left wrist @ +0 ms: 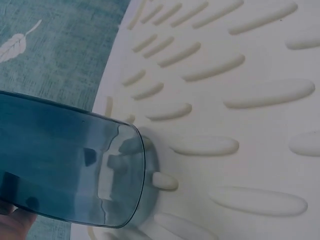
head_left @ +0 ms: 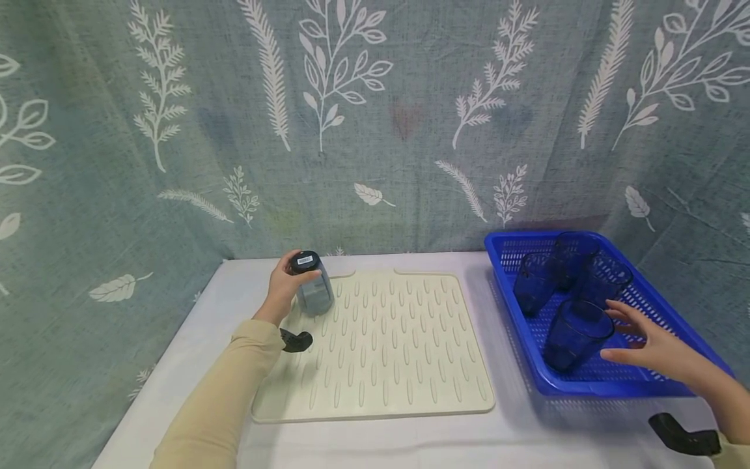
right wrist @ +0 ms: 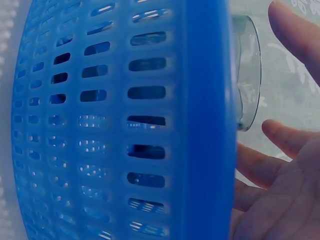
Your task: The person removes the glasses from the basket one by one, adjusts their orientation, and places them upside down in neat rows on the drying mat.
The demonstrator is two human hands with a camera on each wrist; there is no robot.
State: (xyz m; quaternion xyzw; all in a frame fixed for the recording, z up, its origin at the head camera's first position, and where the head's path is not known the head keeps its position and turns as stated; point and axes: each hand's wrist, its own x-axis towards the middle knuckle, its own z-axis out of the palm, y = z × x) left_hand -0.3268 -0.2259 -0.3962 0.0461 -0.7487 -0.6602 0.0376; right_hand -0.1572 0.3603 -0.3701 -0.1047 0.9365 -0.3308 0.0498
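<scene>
My left hand [head_left: 285, 286] grips a blue-grey tinted glass [head_left: 316, 296] near its dark upper end, which bears a small white label. The glass stands at the far left of a cream ridged mat [head_left: 410, 352]; in the left wrist view its lower rim is on or just over the ridges. Above the blue basket [head_left: 533, 389], my right hand [head_left: 656, 345] has its thumb and fingers spread. It is beside the nearest of several clear glasses [head_left: 577, 332] in there, apart from it in the right wrist view, where the basket wall hides much of that glass.
More glasses [head_left: 536, 283] stand close together at the back of the basket. A white cloth [head_left: 193, 358] covers the table around the mat. Behind the table hangs a green leaf-patterned curtain [head_left: 404, 150].
</scene>
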